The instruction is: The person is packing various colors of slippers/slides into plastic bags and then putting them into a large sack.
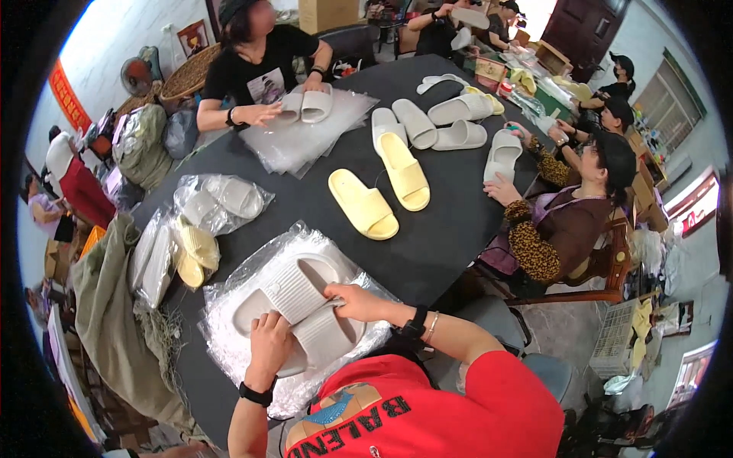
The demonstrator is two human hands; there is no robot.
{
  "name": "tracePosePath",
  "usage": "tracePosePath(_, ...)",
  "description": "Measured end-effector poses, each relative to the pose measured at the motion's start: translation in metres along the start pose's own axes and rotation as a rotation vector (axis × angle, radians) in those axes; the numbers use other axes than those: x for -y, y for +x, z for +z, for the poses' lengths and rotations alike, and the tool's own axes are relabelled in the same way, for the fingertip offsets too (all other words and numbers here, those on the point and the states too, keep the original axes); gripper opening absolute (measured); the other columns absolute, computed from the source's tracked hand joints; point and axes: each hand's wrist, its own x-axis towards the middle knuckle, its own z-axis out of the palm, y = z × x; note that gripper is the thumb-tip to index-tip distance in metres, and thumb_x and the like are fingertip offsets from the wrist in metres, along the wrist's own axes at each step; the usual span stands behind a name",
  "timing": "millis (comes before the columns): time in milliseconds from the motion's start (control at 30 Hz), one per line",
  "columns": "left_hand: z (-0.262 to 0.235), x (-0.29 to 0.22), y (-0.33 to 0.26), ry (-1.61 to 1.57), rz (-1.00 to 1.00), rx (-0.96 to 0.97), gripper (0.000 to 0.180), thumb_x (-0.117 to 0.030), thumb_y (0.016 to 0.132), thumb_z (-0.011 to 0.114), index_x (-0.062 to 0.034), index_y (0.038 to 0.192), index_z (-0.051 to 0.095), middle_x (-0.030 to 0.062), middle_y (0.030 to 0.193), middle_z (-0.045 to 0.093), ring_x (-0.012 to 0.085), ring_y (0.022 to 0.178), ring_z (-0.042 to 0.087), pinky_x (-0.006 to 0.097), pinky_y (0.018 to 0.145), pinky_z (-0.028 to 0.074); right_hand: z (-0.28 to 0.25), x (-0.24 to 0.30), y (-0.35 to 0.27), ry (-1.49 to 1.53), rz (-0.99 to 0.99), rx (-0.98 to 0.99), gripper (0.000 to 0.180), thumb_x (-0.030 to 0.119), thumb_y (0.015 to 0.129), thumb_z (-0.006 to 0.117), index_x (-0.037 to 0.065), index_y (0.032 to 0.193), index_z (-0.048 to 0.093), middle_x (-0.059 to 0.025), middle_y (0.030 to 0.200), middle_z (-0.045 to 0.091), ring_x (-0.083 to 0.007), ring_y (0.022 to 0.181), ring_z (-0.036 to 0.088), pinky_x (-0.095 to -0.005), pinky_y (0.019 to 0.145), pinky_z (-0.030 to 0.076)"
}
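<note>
And here's the pair of pale grey slides [292, 293], ribbed straps facing up, angled side by side over a crinkled pile of clear plastic bags [238, 353], lower centre of frame!

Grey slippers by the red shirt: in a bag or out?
Out: the grey slippers lie on top of clear plastic bags, their straps showing bare.

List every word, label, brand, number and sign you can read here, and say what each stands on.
Red shirt, the wearer's own: large dark letters, legible, but wording not copied here.
Red banner on the left wall: small characters, too blurred to read surely.
Black T-shirt across the table: a picture print; any lettering is too small.
Grey slippers at the left hand and right hand: no readable lettering.
</note>
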Motion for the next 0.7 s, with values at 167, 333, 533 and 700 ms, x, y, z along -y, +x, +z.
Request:
tracePosePath(167, -0.019, 0.002, -0.01, -0.226, -0.164, -0.323, 0.04, 0.001, 0.069, 0.063, -0.0042, 0.107, 0.054, 0.0155, 0.11, 0.051, 0.032, 0.098, 0.048, 0.04, 0.086, 0.037, -0.078, -0.003, -0.016, 0.03, 0.044, -0.277, 0.032, 0.002, 0.07, 0.061, 0.003, 0.1, 0.052, -0.007, 0.098, 0.058, -0.013, 0.094, 0.052, -0.0275, 0.08, 0.043)
tracePosePath(333, -0.002, 0.021, -0.051, -0.411, -0.433, -0.217, 0.022, -0.001, 0.076, 0.058, -0.0002, 0.098, 0.058, 0.0155, 0.091, 0.056, 0.0273, 0.077, 0.056, 0.034, 0.069, 0.044, -0.178, -0.012, -0.018, 0.264, -0.11, -0.709, 0.06, -0.002, 0.075, 0.06, 0.008, 0.128, 0.032, -0.0109, 0.117, 0.048, -0.0191, 0.104, 0.048, -0.0294, 0.086, 0.041)
tracePosePath(533, 0.025, 0.022, -0.084, -0.319, -0.373, -0.054, 0.023, -0.009, 0.074, 0.061, -0.0063, 0.096, 0.06, 0.0127, 0.089, 0.059, 0.0289, 0.081, 0.055, 0.038, 0.071, 0.042, -0.201, -0.035, 0.002, 0.022, 0.234, -0.874, 0.087, 0.024, 0.078, 0.062, 0.011, 0.14, 0.002, -0.0201, 0.129, 0.036, -0.0273, 0.117, 0.039, -0.0342, 0.095, 0.034)
tracePosePath(700, 0.053, 0.04, -0.112, -0.108, -0.488, -0.123, 0.029, -0.012, 0.072, 0.062, -0.0123, 0.101, 0.057, 0.0106, 0.108, 0.052, 0.0305, 0.101, 0.046, 0.043, 0.079, 0.037, -0.11, -0.046, 0.006, 0.131, 0.501, -0.243, 0.059, 0.035, 0.083, 0.054, 0.008, 0.132, 0.034, -0.0122, 0.125, 0.046, -0.0237, 0.113, 0.045, -0.0371, 0.089, 0.037)
